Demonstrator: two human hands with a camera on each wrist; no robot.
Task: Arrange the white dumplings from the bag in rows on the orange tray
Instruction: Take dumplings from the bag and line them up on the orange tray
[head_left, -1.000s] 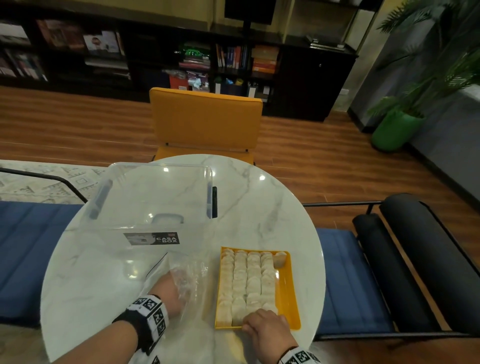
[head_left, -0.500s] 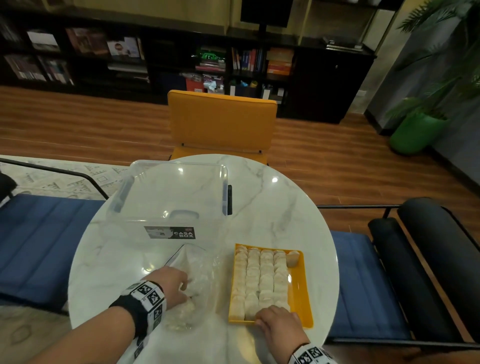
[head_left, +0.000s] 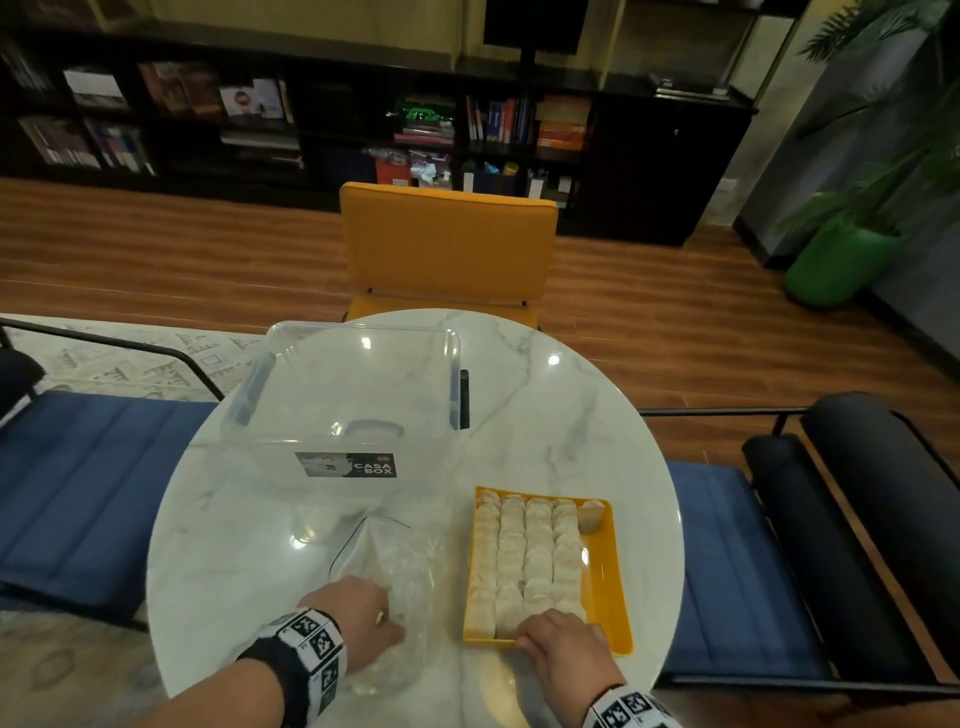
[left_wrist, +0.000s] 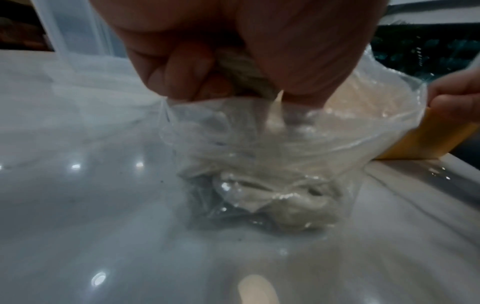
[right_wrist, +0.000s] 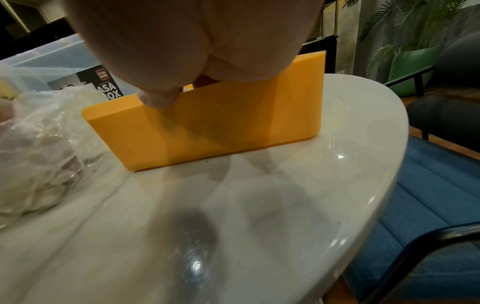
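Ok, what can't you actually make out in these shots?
- Right hand fingertips: head view hides them behind its back, wrist view behind the palm at the orange tray wall.
- Dumplings left in the bag: crinkled, glaring plastic blurs them into one lump; no count.
- Left hand: grips something pale; blurred, only partly seen.

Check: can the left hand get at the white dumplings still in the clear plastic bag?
Probably yes. The left hand is already at the clear plastic bag, fingers curled round something pale. The remaining white dumplings lie just below at the bag's bottom, with only loose plastic around them.
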